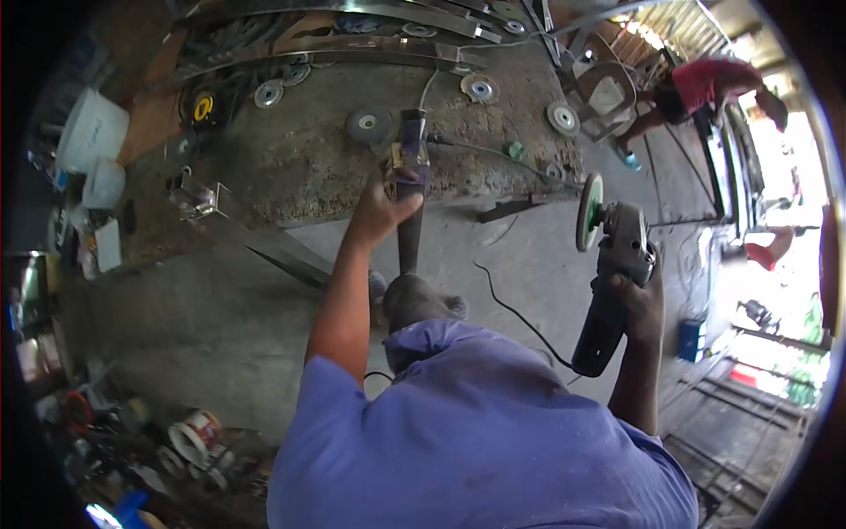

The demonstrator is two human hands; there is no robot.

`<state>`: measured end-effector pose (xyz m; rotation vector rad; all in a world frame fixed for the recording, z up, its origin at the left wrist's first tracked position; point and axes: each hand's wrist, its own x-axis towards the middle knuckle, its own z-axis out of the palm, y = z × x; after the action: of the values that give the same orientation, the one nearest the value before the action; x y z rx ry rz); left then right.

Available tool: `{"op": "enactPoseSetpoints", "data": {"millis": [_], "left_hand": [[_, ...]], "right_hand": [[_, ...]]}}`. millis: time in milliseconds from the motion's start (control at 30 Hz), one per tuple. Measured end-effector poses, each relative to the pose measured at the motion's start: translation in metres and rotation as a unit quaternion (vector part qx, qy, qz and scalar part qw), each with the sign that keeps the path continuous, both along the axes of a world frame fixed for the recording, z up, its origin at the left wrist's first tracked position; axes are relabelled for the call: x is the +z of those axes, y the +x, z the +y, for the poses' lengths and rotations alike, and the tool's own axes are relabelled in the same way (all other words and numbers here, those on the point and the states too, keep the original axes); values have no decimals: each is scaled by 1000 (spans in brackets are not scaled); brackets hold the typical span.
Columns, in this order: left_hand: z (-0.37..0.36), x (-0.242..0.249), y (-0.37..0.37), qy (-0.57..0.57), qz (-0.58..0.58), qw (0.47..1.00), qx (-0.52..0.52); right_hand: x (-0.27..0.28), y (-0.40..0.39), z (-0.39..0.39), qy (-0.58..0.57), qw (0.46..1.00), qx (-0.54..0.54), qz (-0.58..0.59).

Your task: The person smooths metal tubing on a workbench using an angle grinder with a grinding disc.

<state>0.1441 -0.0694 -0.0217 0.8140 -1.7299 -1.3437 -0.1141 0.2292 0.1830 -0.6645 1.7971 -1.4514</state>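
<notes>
In my right hand (641,304) is an angle grinder (610,300), closed round its dark body. Its green-faced disc (589,212) points up and left, clear of the workbench. My left hand (381,212) is on a shiny metal tube (410,234), thumb across the face and fingers partly hidden at its side. The tube lies over the near edge of the workbench (308,167) and runs back toward my body. A small yellowish piece (405,159) shows on it just past my fingers. Near the tube's far end lies a dark grinding disc (368,125).
More discs (479,87) and long metal strips (352,53) lie on the bench. Another metal tube (264,238) sticks out at left, near a white bucket (91,130). A black cable (520,313) crosses the floor. A person in red (714,84) is at the far right.
</notes>
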Motion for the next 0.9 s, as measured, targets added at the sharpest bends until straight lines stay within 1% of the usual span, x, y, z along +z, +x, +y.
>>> {"op": "enactPoseSetpoints", "data": {"millis": [33,67,133,200,233,333,367,467,567,667,767,833,900], "left_hand": [[-12,-2,-3,37,2,996,-86],[-19,-6,-7,84,-9,991,-105],[-23,-8,-10,181,-27,974,-131],[8,19,-23,83,22,996,-26],[27,27,-31,36,44,998,25],[57,17,-49,-8,25,981,190],[63,16,-55,-23,19,975,222],[75,21,-71,-46,-93,947,303],[61,24,-83,-105,-148,906,381],[37,6,-85,-119,-198,887,400],[36,-2,-78,-104,-164,911,365],[32,-12,-73,-34,-106,944,309],[27,-27,-71,-9,-81,955,285]], "right_hand": [[-9,-1,15,-5,1000,-16,-13],[-15,-1,29,-11,999,-30,-25],[-20,0,54,5,999,-41,-8],[-28,-1,76,7,999,-52,5],[-29,-1,84,8,998,-55,-9],[-44,-7,107,37,997,-67,0],[-47,-10,112,60,996,-61,5],[-50,-12,111,56,997,-51,7],[-46,-12,102,53,999,-13,1],[-41,-12,90,58,998,20,23],[-47,-16,76,69,994,44,71],[-42,-16,56,87,988,52,117],[-39,-11,35,97,983,62,146]]}}
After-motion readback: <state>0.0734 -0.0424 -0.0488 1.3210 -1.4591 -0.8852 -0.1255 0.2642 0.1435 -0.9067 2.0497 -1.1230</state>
